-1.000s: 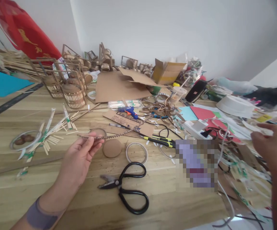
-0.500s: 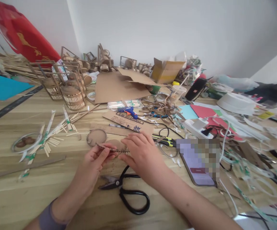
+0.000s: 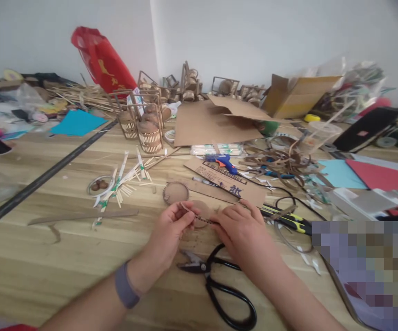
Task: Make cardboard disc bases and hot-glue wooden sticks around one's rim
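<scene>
Our left hand [image 3: 169,233] pinches the ridged strip [image 3: 205,219] in its fingers, our right hand [image 3: 243,230] grips it farther along, and it spans the gap over the cardboard disc [image 3: 201,208]; a hard tug could tear or crease it.

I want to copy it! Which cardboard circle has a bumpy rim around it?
The cardboard circle just beyond the left hand: a ridged rim runs around it. The other circle, nearer the right hand, looks plain-edged.
</scene>
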A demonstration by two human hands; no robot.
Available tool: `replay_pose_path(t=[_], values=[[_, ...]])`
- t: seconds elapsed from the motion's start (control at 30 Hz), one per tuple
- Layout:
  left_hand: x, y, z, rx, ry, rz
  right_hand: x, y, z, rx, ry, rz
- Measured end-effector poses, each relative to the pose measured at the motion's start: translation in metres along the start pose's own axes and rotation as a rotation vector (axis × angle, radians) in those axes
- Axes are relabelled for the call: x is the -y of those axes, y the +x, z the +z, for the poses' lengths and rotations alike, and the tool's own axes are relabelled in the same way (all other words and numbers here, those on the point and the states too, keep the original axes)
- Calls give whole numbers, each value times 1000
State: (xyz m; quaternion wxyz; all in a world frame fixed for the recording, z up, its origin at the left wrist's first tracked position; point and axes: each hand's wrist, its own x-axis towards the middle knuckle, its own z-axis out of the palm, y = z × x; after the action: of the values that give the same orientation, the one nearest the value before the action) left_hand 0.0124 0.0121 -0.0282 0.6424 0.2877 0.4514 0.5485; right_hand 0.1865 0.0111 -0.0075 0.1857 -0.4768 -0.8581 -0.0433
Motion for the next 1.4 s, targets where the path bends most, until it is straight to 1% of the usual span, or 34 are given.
replay_pose_path(t=[0.1,0.2,0.27,0.3,0.33,0.4,0.47,0.5,0.57,0.63,0.7,0.8,0.9,1.07,1.17,1.27,1.33,1.37,1.4], values=[[-6,3,-3,-51,41,73,-4,-2,0,-10,-31,18],[-12,7,-7,-135,118,194,-12,-3,-2,-19,-92,57],[-14,9,-12,-177,255,275,-18,-2,-6,-23,-120,84],[-14,11,-14,-171,368,307,-21,-2,-7,-25,-122,89],[-13,12,-16,-142,511,345,-23,-3,-9,-21,-108,92],[-8,16,-20,-33,843,458,-23,-3,-14,37,-16,87],[-2,21,-22,91,1156,589,-15,-3,-18,180,134,88],[2,24,-22,143,1287,630,-10,-3,-20,263,192,94],[8,27,-23,197,1486,647,0,-3,-22,401,218,101],[11,28,-22,221,1591,646,5,-3,-22,487,182,121],[10,27,-22,239,1609,656,3,-4,-21,522,139,151],[8,26,-23,225,1569,638,-8,-4,-18,514,63,191],[4,27,-23,131,1480,585,-21,-5,-14,491,20,169],[-7,30,-24,-1,1176,474,-31,-10,-5,410,-170,119],[-17,28,-24,-96,1093,460,-32,-9,0,347,-253,92],[-27,25,-23,-179,971,471,-33,-1,1,258,-330,113],[-33,21,-23,-173,833,466,-36,4,-1,188,-351,150],[-35,19,-22,-138,770,455,-38,6,-2,137,-341,167],[-36,16,-22,-76,726,434,-40,8,-4,71,-321,183]])
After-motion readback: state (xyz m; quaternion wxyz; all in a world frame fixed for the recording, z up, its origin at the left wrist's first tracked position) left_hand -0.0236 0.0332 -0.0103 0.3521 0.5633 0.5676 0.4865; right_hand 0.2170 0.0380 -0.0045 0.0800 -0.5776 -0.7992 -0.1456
